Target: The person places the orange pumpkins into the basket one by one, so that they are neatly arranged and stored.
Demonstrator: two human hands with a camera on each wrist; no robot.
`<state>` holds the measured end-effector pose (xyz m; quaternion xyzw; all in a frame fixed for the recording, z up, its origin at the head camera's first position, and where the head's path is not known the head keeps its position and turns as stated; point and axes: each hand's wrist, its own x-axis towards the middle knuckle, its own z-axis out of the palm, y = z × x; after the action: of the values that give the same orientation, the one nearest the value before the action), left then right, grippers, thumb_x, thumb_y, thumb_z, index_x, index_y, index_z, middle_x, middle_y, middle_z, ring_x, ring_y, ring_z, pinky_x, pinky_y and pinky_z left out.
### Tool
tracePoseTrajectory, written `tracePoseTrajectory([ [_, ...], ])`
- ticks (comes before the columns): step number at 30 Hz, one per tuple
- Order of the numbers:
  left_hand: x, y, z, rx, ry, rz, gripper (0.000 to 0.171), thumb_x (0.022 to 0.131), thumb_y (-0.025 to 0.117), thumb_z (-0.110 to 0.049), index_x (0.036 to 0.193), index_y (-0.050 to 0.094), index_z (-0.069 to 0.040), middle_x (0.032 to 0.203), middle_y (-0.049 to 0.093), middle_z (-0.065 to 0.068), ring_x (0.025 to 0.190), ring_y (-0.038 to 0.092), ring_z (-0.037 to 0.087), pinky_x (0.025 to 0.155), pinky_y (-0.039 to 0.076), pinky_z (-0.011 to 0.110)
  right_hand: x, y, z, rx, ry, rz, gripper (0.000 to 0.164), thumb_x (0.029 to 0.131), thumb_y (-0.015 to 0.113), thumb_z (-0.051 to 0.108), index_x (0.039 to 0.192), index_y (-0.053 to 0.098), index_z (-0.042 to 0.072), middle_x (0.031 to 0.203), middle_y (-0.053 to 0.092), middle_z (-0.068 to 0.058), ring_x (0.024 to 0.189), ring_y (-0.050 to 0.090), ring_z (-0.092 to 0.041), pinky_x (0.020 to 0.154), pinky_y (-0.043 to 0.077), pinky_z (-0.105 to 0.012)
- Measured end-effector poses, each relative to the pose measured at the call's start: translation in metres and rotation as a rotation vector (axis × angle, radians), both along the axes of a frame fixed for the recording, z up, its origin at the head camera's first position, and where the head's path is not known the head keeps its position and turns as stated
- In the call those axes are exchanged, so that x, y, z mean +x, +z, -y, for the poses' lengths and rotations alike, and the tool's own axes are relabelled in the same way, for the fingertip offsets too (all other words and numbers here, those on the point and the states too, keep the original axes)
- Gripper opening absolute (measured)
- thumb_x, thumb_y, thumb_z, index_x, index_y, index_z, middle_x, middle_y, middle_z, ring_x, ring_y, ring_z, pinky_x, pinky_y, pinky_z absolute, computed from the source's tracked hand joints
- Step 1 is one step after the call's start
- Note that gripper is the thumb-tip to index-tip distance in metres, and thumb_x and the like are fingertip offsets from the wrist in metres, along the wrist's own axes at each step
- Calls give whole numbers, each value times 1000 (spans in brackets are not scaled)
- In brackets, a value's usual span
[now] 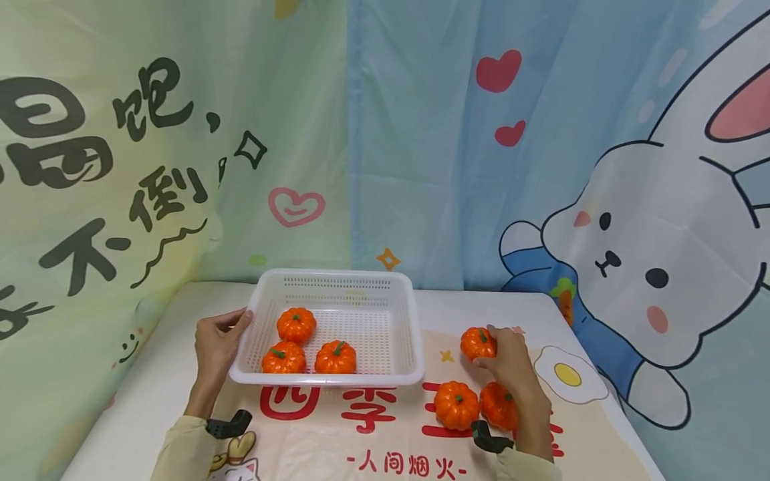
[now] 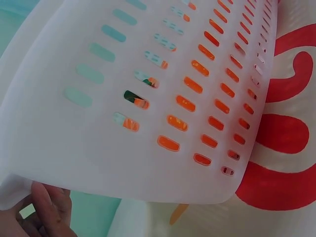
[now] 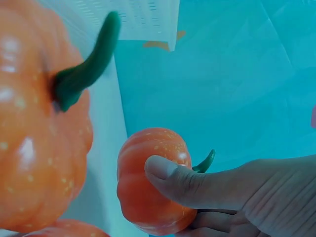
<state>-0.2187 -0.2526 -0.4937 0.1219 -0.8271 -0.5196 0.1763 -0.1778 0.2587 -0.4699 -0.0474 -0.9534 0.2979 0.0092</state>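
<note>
A white perforated plastic basket (image 1: 385,327) holds three small orange pumpkins, one of them a pumpkin (image 1: 335,357) near its front wall. My left hand (image 1: 218,347) grips the basket's left rim, thumb and fingers on the edge in the left wrist view. To the right of the basket, my right hand (image 1: 511,361) holds an orange pumpkin (image 3: 153,182) with a green stem, the thumb across its side. Two more pumpkins lie on the table just below that hand: one pumpkin (image 1: 457,405) in plain sight, the other pumpkin (image 1: 498,404) partly covered by the wrist.
The table (image 1: 162,374) has a printed cloth (image 1: 397,441) with red characters and a fried egg picture. Behind it hangs a curtain (image 1: 415,167) with a cartoon rabbit. Each wrist wears a black band, such as the left band (image 1: 230,424).
</note>
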Motion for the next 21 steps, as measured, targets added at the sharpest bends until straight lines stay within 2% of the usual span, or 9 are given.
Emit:
tracePoseTrajectory([
  [21,-1,-1,1,3,-2,7,38,105,75,-27,131,78,0,115,78,31,70,63,8,59,55,17,3,17,11,8,35,-18,79,87,89,0,155,49,-14,148,62,-37,135,60,-53,111,54,-61],
])
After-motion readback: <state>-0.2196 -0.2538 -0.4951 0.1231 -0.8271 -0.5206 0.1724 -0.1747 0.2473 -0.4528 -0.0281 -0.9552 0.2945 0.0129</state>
